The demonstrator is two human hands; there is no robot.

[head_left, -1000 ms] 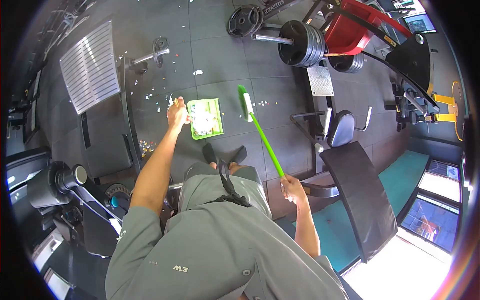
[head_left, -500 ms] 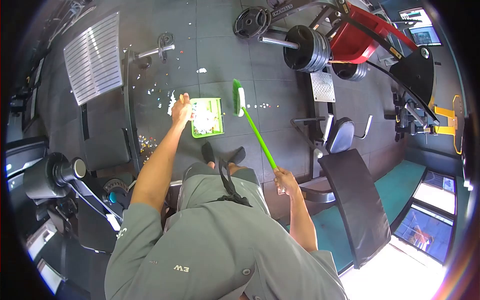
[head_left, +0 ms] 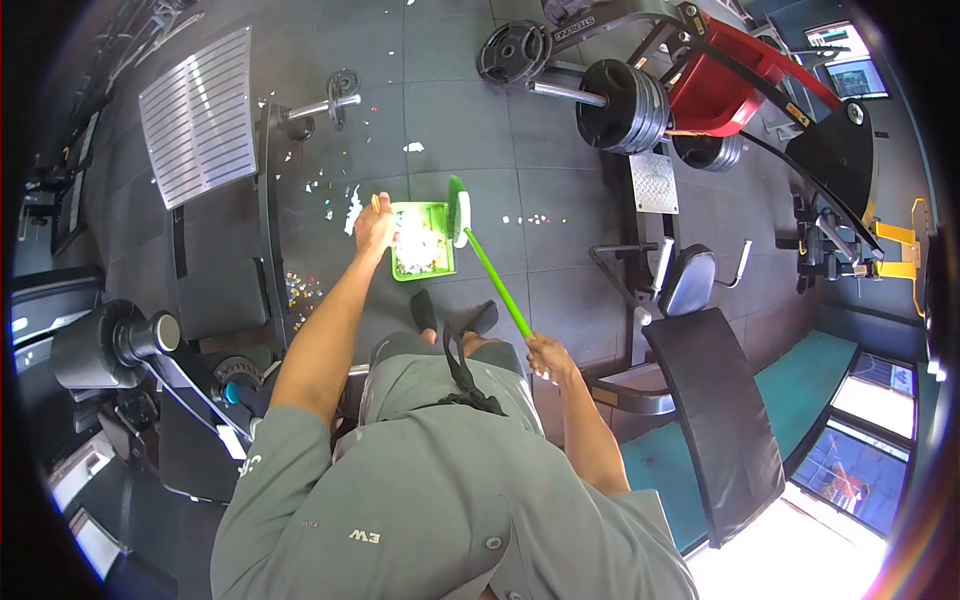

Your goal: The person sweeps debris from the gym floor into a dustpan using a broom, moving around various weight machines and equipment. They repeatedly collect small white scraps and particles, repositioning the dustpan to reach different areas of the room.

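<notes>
A green broom with a white-backed head is held by its stick in my right hand, whose fingers are wrapped round it. The bristles are at the right edge of a green dustpan filled with white and coloured scraps. My left hand is closed at the dustpan's left side; a thin yellowish piece, perhaps the handle, shows at its fingers. Just left of that hand lies a white scrap on the dark floor.
Scattered bits lie on the floor at the left, and a few more right of the broom. Weight plates on a machine stand at the upper right. A black padded bench is at the right, a slatted metal plate at the upper left.
The broom head has moved left, up to the dustpan's right edge, and my right hand has moved left with the stick. My left hand still grips at the dustpan.
</notes>
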